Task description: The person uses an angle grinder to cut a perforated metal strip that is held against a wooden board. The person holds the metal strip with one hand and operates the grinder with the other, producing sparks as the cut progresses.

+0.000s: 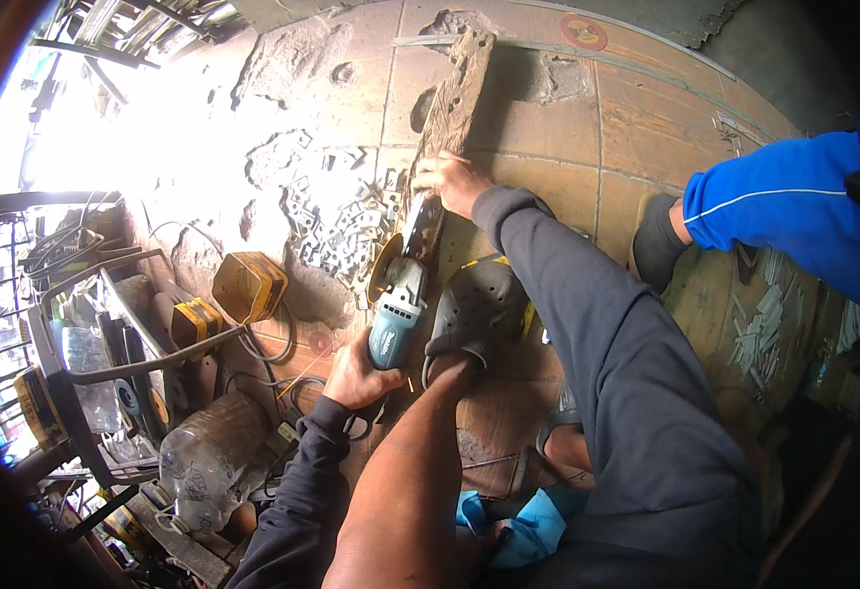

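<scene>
My left hand [353, 377] is wrapped round the teal body of an angle grinder [391, 332]. The grinder's brown disc [386, 267] stands on edge beside a long, worn wooden plank [457, 93]. My right hand [456, 185] rests over the plank, fingers closed on a thin, bright metal strip [413, 218] that reaches down towards the disc. Whether disc and strip touch, I cannot tell. Left of the plank lie many small cut metal pieces [340, 228]. My foot in a dark clog [476, 306] is close beside the grinder.
At left stand a metal frame [121, 378], yellow-and-black blocky objects [250, 287], cables [278, 344] and a large clear plastic bottle [216, 461]. Another person's blue-trousered leg [779, 201] is at right, near scattered metal strips [762, 334]. The tiled floor [543, 201] has broken patches.
</scene>
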`<action>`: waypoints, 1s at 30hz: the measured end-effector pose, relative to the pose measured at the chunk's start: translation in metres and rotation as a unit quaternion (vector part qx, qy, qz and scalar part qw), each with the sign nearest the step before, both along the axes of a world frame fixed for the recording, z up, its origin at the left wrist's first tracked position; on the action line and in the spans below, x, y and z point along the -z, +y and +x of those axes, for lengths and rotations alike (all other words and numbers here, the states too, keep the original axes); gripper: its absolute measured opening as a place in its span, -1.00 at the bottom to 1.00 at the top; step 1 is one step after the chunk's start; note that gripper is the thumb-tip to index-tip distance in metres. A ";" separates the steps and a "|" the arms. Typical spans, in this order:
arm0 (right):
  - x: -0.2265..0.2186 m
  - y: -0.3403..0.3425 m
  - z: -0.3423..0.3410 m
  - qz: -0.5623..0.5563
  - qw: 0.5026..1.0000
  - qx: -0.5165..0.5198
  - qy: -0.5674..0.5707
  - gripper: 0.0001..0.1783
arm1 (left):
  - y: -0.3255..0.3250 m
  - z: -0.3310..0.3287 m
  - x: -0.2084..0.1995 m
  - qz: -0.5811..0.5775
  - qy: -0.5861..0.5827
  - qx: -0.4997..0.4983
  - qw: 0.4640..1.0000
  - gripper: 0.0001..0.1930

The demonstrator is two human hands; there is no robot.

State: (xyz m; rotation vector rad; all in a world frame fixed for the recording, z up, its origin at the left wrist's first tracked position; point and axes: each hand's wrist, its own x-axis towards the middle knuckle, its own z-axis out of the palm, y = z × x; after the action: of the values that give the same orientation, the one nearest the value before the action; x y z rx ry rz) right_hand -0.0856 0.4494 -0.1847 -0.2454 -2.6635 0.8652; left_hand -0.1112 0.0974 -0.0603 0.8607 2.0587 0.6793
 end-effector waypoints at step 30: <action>-0.001 0.000 0.002 0.007 1.000 -0.006 0.002 -0.62 | 0.001 -0.003 0.014 0.021 -0.007 0.008 1.000 -0.25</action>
State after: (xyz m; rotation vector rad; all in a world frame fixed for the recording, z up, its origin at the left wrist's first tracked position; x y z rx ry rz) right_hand -0.0837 0.4490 -0.1837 -0.2244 -2.6703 0.8483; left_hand -0.1145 0.0981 -0.0742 0.8936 2.0300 0.7201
